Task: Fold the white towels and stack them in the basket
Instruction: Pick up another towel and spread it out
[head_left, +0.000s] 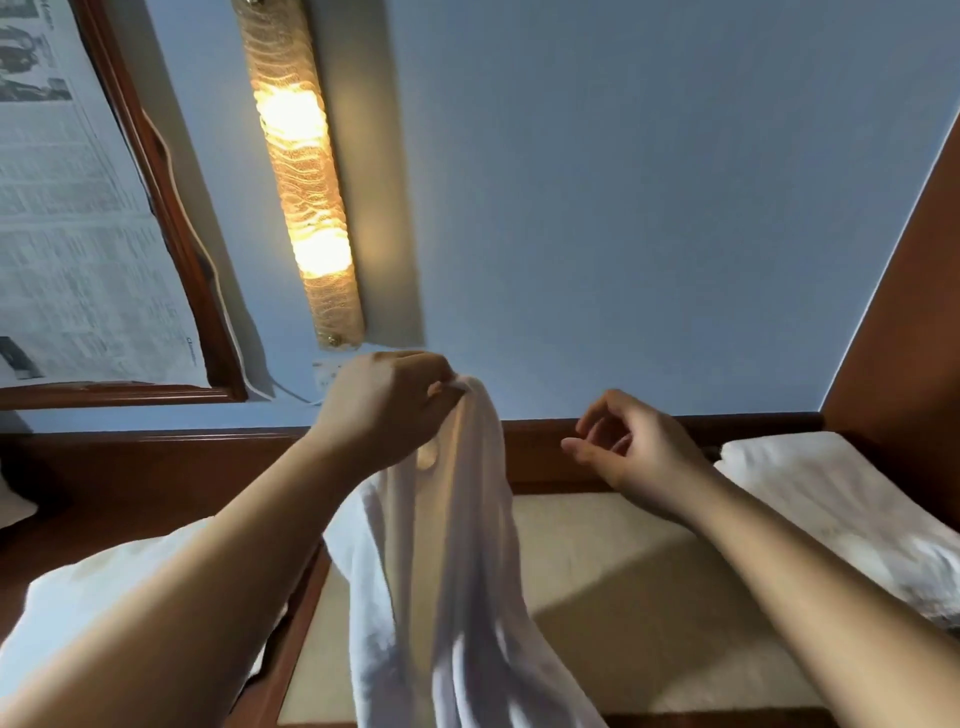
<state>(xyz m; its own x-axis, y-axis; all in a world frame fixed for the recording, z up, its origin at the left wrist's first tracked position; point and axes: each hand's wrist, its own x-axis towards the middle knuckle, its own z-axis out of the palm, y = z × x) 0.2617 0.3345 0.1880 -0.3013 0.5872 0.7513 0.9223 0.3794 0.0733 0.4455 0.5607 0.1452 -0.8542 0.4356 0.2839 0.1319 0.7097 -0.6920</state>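
At center frame, the left hand pinches the top edge of a white towel, which hangs down to the bottom edge. To its right, the right hand hovers with fingers loosely curled, holding nothing. A folded towel lies at far right. A lit wall lamp glows upper left.

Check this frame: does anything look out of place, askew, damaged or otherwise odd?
Nothing looks damaged or spilled. The left hand pinches the white towel by its top, so it hangs bunched and unfolded. The right hand holds nothing beside it. One oddity: newspaper covers the framed panel on the wall. No basket is in view.
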